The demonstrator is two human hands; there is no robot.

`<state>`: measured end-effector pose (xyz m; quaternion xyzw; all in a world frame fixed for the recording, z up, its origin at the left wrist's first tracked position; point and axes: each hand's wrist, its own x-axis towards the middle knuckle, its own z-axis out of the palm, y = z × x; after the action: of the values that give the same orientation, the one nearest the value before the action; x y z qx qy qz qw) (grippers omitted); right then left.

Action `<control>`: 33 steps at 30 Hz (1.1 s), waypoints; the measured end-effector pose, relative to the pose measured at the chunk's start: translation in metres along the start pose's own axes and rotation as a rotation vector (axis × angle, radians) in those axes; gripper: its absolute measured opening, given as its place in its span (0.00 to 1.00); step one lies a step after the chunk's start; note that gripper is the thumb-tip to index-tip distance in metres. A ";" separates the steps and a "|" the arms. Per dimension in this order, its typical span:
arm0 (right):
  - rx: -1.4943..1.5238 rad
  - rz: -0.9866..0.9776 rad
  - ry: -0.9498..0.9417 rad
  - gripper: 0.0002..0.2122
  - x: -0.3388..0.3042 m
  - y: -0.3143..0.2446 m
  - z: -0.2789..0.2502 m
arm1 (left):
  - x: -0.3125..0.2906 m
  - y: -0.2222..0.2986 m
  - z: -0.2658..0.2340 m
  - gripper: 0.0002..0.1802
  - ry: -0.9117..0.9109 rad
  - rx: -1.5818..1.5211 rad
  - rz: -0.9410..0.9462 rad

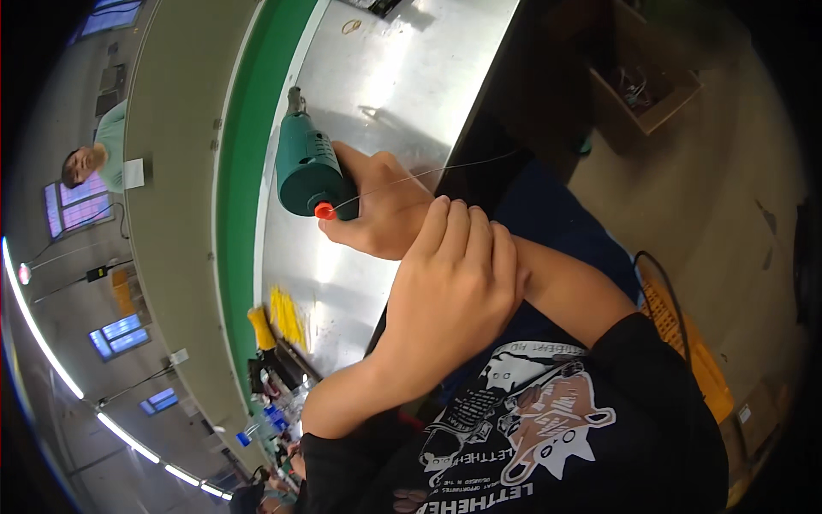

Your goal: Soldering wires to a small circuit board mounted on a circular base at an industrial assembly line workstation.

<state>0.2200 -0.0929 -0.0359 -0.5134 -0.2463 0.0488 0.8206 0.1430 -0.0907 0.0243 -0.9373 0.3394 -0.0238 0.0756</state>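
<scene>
A green barrel-shaped hand tool (301, 167), with a metal tip (296, 98) at its far end and an orange-red plug (324, 211) at its near end, is in my right hand (385, 210). My right fingers go behind the tool, partly hidden, and the thumb lies by the plug. From the plug a thin wire (402, 180) runs off over my hand toward the right. My left hand (462, 278) is closed round my right wrist. The tool is held over a shiny metal tabletop (377, 68); its exact kind I cannot tell.
Yellow strips (287, 317) lie on the tabletop near a yellow-handled tool (261, 328) and small clutter. A green border (248, 111) edges the table's far side. At right stand a cardboard box (646, 107) and a yellow plastic chair (689, 343). Beyond the table is another person (111, 146).
</scene>
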 end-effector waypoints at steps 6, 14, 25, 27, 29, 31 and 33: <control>-0.050 -0.025 -0.047 0.20 -0.003 0.000 0.003 | -0.010 -0.002 -0.022 0.31 -0.125 0.090 -0.061; -0.108 -0.061 -0.130 0.24 -0.009 -0.013 -0.009 | 0.022 -0.004 -0.008 0.34 -0.296 0.090 -0.098; -0.479 -0.205 0.097 0.21 -0.045 0.036 0.019 | -0.029 0.001 -0.005 0.24 0.107 0.154 -0.027; -0.191 -0.112 -0.087 0.17 -0.028 0.005 0.002 | -0.035 0.006 -0.001 0.21 0.321 0.066 -0.003; 0.073 0.036 -0.221 0.15 -0.022 0.005 0.001 | -0.052 0.014 0.003 0.19 0.433 0.079 -0.016; 0.098 0.021 -0.285 0.17 -0.023 0.005 0.009 | -0.080 0.029 0.012 0.13 0.536 -0.165 -0.071; 0.075 0.043 -0.297 0.24 -0.019 0.008 0.006 | -0.107 0.049 0.019 0.13 0.447 -0.271 -0.183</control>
<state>0.2021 -0.0903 -0.0470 -0.4747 -0.3517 0.1510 0.7926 0.0314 -0.0574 -0.0020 -0.9371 0.2617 -0.1912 -0.1296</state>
